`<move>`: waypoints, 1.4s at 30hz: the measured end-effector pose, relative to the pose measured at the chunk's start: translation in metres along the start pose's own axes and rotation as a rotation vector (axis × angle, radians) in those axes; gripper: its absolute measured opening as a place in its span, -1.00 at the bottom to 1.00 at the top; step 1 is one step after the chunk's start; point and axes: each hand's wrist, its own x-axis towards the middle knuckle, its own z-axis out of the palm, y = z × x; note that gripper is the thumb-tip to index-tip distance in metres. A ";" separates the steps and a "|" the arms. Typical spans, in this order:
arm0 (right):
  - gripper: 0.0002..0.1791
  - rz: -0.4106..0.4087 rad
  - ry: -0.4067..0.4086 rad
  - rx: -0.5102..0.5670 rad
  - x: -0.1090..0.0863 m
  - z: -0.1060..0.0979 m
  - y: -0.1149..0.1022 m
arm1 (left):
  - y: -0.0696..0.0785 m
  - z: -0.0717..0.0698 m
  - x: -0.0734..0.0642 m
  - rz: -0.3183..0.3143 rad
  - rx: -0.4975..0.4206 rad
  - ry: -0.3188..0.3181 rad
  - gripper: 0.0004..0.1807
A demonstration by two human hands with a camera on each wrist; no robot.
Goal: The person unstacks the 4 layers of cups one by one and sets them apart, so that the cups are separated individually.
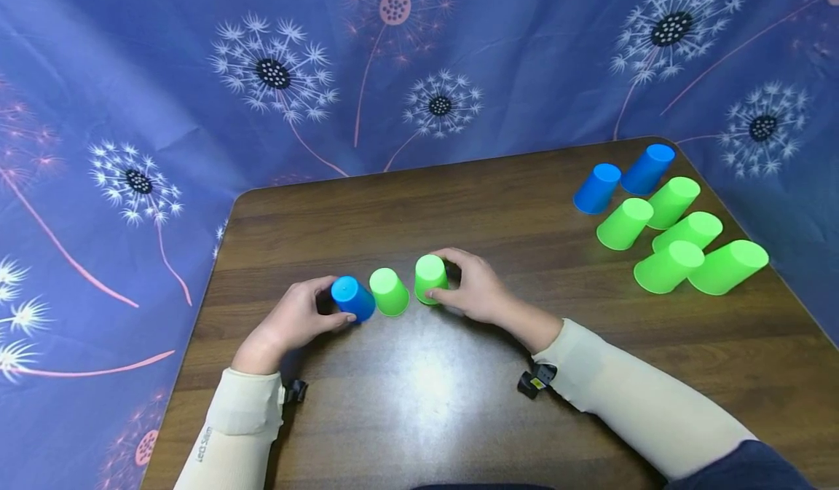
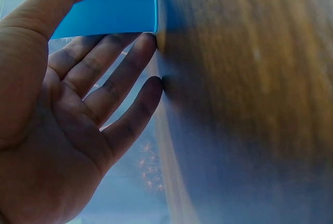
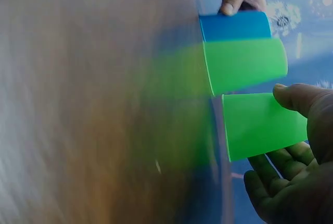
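Observation:
Three upside-down plastic cups stand in a row near the middle of the table. My left hand (image 1: pixel 296 319) grips the blue cup (image 1: pixel 353 299) at the row's left end, thumb on the near side and fingers behind. In the left wrist view this blue cup (image 2: pixel 114 5) sits between thumb and fingertips, low at the table. A green cup (image 1: pixel 390 292) stands untouched in the middle, close beside the blue one. My right hand (image 1: pixel 477 286) holds the right-hand green cup (image 1: pixel 430 279) between thumb and fingers; the right wrist view shows a narrow gap between the two green cups.
At the back right of the wooden table (image 1: pixel 419 213) stand more upside-down cups: two blue cups, one nearer (image 1: pixel 597 188) and one farther (image 1: pixel 648 170), and several green ones, among them a front green cup (image 1: pixel 668 266). A blue dandelion-print cloth (image 1: pixel 511 53) hangs behind the table.

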 end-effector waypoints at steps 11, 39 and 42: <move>-0.31 0.111 0.084 -0.030 0.013 -0.047 0.025 | 0.002 0.000 0.000 0.011 0.005 0.002 -0.39; -0.31 0.259 0.466 -0.091 0.058 -0.127 0.101 | 0.000 0.001 0.000 0.027 -0.006 0.004 -0.40; -0.31 0.270 0.481 -0.076 0.061 -0.131 0.105 | -0.001 0.002 0.000 0.030 0.001 0.010 -0.40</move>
